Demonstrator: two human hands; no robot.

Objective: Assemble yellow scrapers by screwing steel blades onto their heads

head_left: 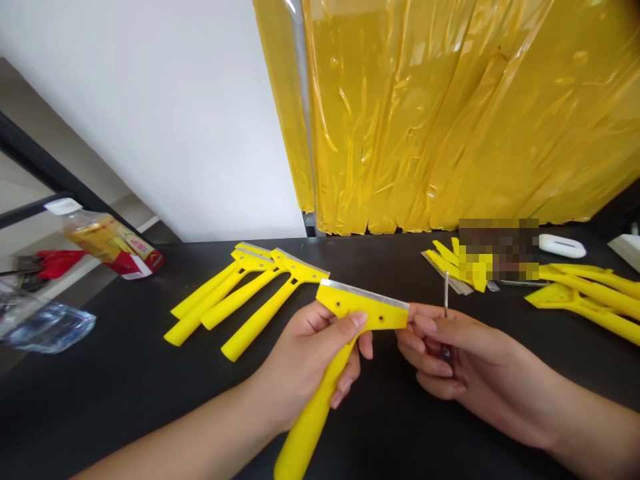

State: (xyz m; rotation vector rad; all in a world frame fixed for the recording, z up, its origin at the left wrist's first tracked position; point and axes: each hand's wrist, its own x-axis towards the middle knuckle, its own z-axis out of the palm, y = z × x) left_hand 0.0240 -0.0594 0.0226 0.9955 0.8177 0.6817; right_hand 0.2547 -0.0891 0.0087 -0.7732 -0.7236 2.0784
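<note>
My left hand [315,353] is closed around the neck of a yellow scraper [310,427], thumb pressed on its head. A metal blade [363,295] runs along the head's top edge, and two small holes show in its face. At the right end of that head, the thumb and fingertips of my right hand [450,350] meet the corner. A thin screwdriver [446,293] is held in the same hand, shaft pointing up; its dark handle is mostly hidden by the fingers. Several more yellow scrapers [260,320] with blades lie in a row to the left.
Yellow scraper handles [590,300] lie at the right, near small yellow pieces [445,257] and loose metal blades [453,277]. A white case [563,246] sits behind them. Drink bottles [113,240] lie at the left. Yellow plastic sheeting [400,133] hangs behind the black table [200,393].
</note>
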